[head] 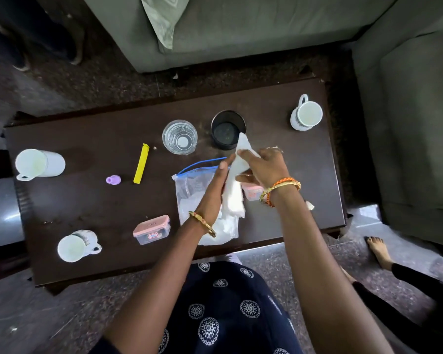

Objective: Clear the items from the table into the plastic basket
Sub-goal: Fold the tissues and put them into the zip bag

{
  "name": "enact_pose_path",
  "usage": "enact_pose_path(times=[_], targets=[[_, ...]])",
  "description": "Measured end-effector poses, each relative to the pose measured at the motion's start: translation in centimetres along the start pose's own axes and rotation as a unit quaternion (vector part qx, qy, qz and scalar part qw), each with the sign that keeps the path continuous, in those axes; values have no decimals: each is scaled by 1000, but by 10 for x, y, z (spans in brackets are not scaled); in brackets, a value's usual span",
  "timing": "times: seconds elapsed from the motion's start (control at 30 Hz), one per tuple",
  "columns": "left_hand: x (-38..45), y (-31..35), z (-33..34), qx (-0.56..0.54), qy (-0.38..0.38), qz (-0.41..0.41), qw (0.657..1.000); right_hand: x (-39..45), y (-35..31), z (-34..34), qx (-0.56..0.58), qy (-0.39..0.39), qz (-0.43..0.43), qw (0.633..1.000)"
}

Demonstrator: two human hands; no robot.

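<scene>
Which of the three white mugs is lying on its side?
The mug at the table's far left, beside the yellow stick. It is tipped over. The near-left mug and the far-right mug both stand upright.

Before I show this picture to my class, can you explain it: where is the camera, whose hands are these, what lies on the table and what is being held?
There is one picture, from a camera worn on a person's head, looking down at their own bare hands; no machine is involved. The left hand and right hand together hold a white tissue above a dark table. On it lie a zip bag, three white mugs, a glass, a black cup, a yellow stick, a small purple thing and two pink-lidded boxes. No basket shows.
</scene>
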State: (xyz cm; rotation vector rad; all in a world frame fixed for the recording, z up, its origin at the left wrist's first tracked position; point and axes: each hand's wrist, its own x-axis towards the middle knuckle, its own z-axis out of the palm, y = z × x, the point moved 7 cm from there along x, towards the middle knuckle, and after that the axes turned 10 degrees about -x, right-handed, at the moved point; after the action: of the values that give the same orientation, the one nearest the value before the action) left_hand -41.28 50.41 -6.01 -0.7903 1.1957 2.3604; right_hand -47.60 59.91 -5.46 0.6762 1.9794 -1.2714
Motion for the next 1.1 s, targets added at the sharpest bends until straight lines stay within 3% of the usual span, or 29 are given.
enact_pose_path(times=[0.07, 0.13, 0.33, 0.53, 0.67, 0.77, 0.87, 0.97, 1.1], targets=[[1, -2, 0, -152, 8, -48, 987, -3, 4, 10, 105, -47, 65, 991], [-2, -5, -7, -250, 20, -91, 964, -3, 9, 9, 95, -52, 67, 992], [-5, -7, -22, -263, 16, -95, 960, -17, 18, 13, -93, -11, -127, 987], [-11, -6, -35, -150, 45, -71, 985, -31, 16, 36, -102, 22, -156, 982], [-17, 6, -48, -15, 83, -16, 996, -34, 21, 45, 2, -15, -88, 996], [-19, 13, -55, 135, 83, 48, 986, -35, 22, 52, -12, -23, -107, 994], [-21, 12, -61, 261, 110, 103, 953, -30, 28, 57, -26, 2, -111, 993], [-20, 13, -72, 279, 161, 123, 939, -22, 40, 56, 10, 8, -89, 996], [-15, 12, -92, 175, 199, 77, 961, -14, 55, 54, 97, -55, -62, 992]])
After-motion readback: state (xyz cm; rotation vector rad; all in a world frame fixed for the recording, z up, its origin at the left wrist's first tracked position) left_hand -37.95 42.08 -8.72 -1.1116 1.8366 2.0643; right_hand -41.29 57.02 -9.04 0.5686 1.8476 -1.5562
